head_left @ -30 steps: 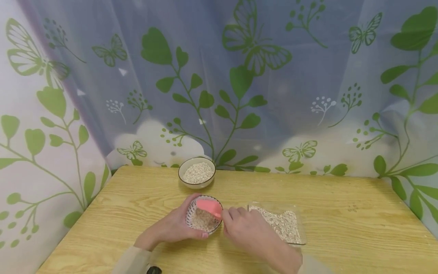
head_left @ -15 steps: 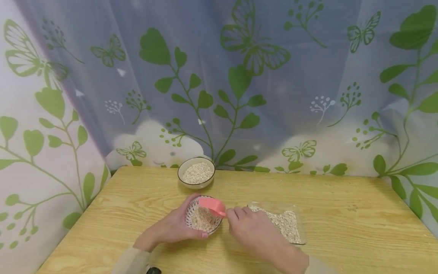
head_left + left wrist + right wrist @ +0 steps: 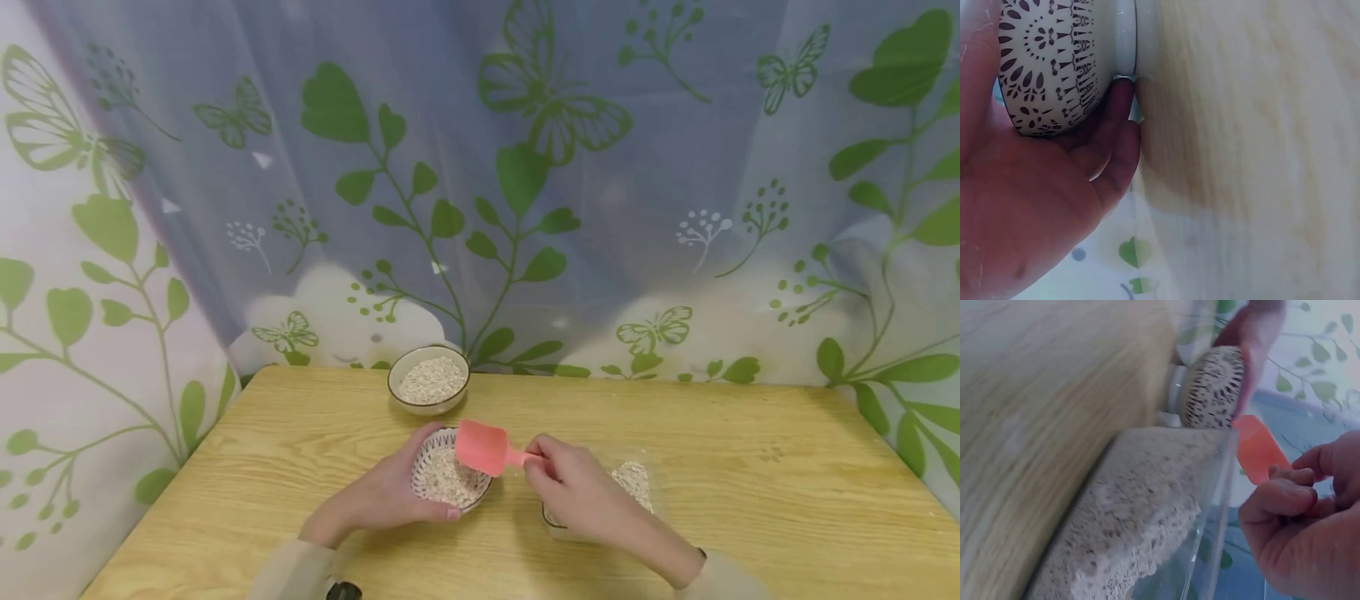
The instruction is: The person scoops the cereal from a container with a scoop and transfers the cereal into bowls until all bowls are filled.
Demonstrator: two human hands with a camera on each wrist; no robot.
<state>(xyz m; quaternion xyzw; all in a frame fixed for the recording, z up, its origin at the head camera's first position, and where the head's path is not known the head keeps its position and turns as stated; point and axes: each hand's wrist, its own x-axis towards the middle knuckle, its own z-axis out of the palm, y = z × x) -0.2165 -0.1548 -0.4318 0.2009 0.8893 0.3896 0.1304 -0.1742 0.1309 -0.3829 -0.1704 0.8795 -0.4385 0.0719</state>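
My left hand [image 3: 386, 493] grips a small patterned bowl [image 3: 1054, 56], thumb along its near rim and fingers around its side. Oat flakes [image 3: 448, 482] lie inside it. Over the bowl's right side hangs a pink scoop [image 3: 482, 448], its pan seen bare in the head view. My right hand [image 3: 581, 496] pinches the scoop's handle. Below that hand stands a clear rectangular container [image 3: 1225, 481] holding more oat flakes [image 3: 1141, 487]; in the head view the hand and forearm hide much of it.
Behind the patterned bowl, near the table's back edge, sits a dark-rimmed bowl [image 3: 427, 407] of oat flakes. A printed curtain [image 3: 615, 208] hangs behind the wooden table [image 3: 750, 483]. A small dark object [image 3: 343, 591] shows at the bottom edge.
My right hand has drawn the scoop up and to the right, out of the patterned bowl, and turned its pan. The left hand and its bowl have barely shifted.
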